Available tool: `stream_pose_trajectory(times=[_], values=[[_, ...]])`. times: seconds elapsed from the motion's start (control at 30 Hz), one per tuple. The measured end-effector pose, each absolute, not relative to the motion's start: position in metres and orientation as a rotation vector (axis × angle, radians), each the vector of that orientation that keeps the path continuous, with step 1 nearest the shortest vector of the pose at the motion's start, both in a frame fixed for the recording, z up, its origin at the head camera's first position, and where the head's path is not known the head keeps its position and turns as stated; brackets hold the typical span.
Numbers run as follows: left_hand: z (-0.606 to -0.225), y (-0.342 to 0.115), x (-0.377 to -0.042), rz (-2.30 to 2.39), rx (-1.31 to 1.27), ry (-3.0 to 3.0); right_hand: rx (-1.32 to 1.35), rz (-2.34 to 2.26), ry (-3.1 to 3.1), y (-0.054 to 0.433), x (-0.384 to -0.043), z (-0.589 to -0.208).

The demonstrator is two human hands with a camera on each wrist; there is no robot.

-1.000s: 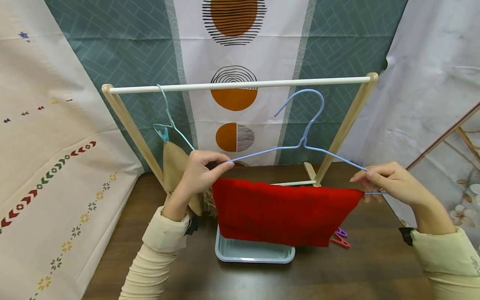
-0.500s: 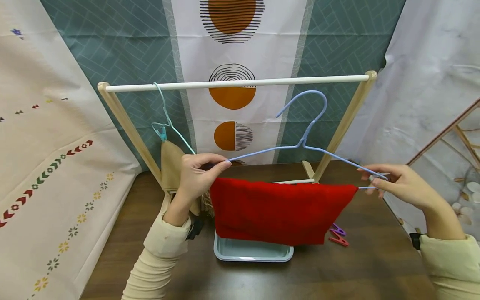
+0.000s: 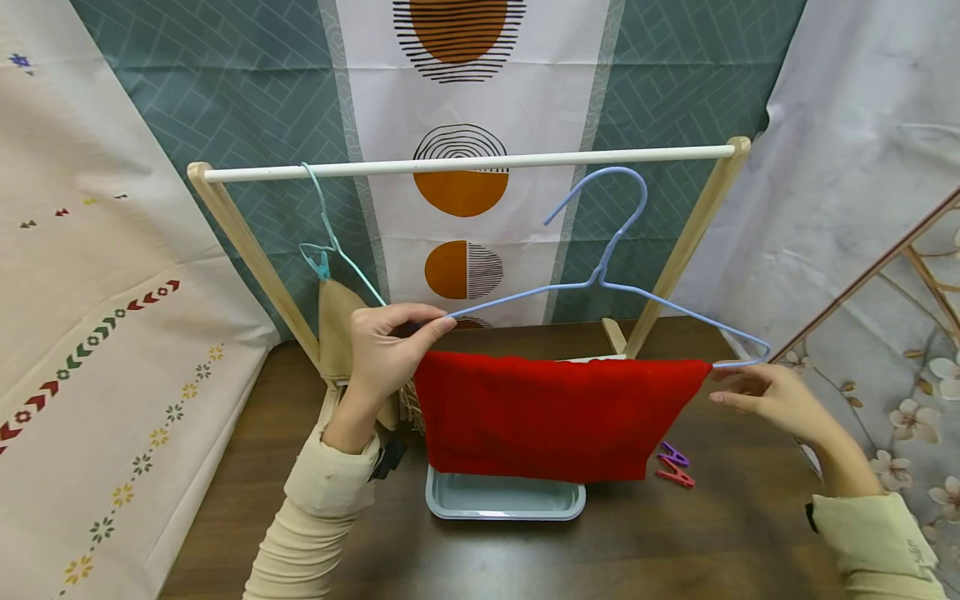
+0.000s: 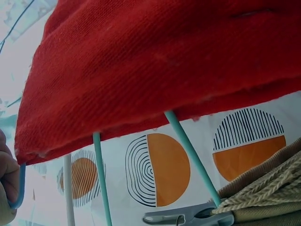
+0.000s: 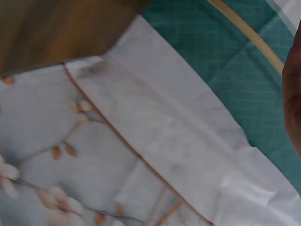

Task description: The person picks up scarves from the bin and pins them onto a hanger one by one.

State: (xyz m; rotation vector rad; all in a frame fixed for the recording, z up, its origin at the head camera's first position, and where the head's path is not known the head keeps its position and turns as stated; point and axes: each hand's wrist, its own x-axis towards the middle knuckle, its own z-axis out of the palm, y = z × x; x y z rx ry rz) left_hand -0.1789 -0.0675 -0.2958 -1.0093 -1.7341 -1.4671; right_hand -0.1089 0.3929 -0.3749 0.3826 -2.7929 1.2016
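Observation:
In the head view, my left hand pinches the left arm of a pale blue clothes hanger between thumb and forefinger. A red knit cloth drapes folded over the hanger's lower bar, and its left corner lies right by that hand. My right hand is under the hanger's right end, thumb and fingers apart, fingertips right at the bar beside the cloth's right corner. The left wrist view has the red cloth filling its upper half, with fingers of the right hand by the hanger's corner.
Behind stands a wooden rack with a white rail. On its left hangs a mint hanger, a clip holding a tan cloth item. Below are a pale blue tray, a purple clothespin and a red clothespin.
My right hand has let go of the hanger's right arm and moved down and inward below its end, leaving the corner bare. The left hand keeps its pinch and has shifted slightly left.

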Motion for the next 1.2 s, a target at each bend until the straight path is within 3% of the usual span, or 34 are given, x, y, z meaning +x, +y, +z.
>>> stream_pose_trajectory(times=[0.67, 1.2], values=[[-0.289, -0.066, -0.177, -1.534, -0.911, -1.692, 0.097, 0.999, -2.744, 0.398, -0.106, -0.49], [-0.28, -0.047, -0.177, -1.526, -0.888, -1.691, 0.026, 0.965, -2.915, 0.386, -0.104, -0.543]])
